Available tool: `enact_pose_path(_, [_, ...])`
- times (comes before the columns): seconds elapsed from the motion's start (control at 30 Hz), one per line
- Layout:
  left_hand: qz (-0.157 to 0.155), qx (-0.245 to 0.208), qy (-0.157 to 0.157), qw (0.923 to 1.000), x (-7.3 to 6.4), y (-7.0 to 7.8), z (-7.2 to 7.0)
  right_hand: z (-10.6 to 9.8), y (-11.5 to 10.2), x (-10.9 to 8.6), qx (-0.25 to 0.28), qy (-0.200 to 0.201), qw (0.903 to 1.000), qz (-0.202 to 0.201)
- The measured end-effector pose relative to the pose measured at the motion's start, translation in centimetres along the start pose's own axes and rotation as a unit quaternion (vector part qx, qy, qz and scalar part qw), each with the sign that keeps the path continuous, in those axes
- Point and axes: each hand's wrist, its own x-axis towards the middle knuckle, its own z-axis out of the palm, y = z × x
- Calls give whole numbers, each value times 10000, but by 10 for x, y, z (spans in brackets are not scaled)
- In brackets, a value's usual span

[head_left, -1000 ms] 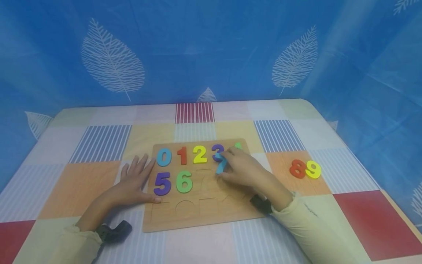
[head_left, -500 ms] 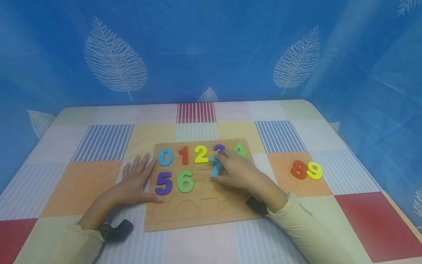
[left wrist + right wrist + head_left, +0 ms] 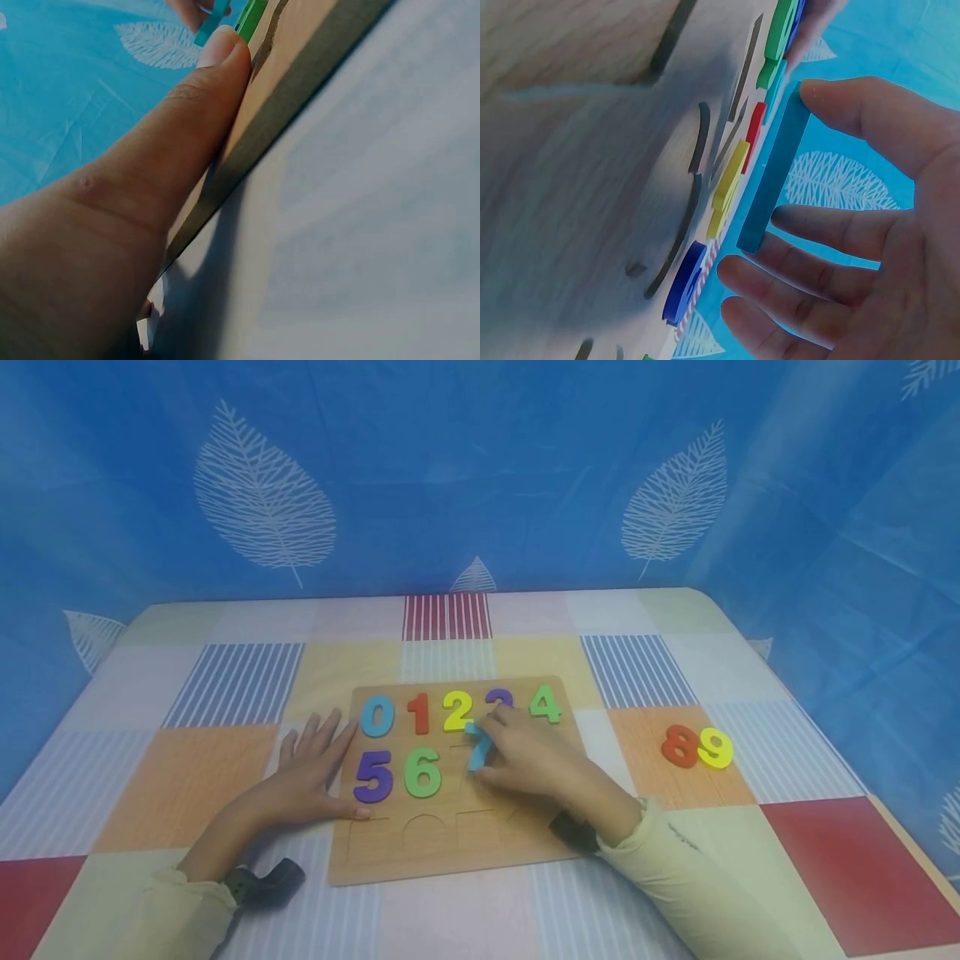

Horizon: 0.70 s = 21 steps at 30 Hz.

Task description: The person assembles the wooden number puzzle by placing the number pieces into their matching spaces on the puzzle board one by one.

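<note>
My right hand (image 3: 528, 752) pinches a blue number 7 piece (image 3: 478, 747) between thumb and fingers, over the middle row of the wooden number board (image 3: 420, 864). In the right wrist view the 7 (image 3: 776, 172) is seen edge-on, held off the board's surface. Part of the purple 3 (image 3: 498, 696) is hidden behind this hand. My left hand (image 3: 303, 777) lies with spread fingers along the board's left side. Its thumb (image 3: 217, 52) rests on the board's edge near the purple 5 (image 3: 372, 777) and the green 6 (image 3: 422, 772).
Blue 0 (image 3: 377, 717), red 1 (image 3: 418, 713), yellow 2 (image 3: 457, 711) and green 4 (image 3: 545, 704) sit along the top row. Off to the right, a red 8 (image 3: 680, 746) and a yellow 9 (image 3: 716, 748) lie on the checkered tablecloth (image 3: 817, 868). A blue curtain (image 3: 480, 468) hangs behind.
My right hand has carried the blue 7 leftward, toward the recess beside the 6, uncovering the green 4. The left hand stays at the board's edge.
</note>
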Motion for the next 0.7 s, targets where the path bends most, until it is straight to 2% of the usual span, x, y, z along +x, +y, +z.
enact_pose_path(0.7, [5, 37, 56, 10000, 0, 1, 0, 3, -9, 0, -85, -128, 9998, -89])
